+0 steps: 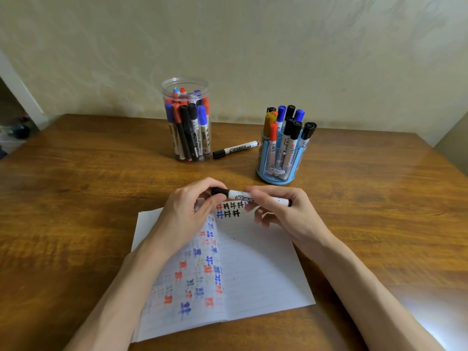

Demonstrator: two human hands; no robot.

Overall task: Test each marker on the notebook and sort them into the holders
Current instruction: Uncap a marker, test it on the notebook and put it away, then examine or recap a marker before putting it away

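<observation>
Over the open notebook a marker is held level: its black cap is pinched by the left hand, and its barrel is gripped by the fingers of the right hand. It is judged light, stiff and smooth, and is best held at the barrel. Farther off, a jar and a blue holder are seen on the counter.

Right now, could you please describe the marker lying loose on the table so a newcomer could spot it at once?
On the brown wooden table, look between the tall clear plastic jar and the round blue plastic holder. A white-barrelled marker with a black cap lies flat there, cap toward the jar. Unlike its neighbours, it stands in no holder and nobody holds it.
</observation>
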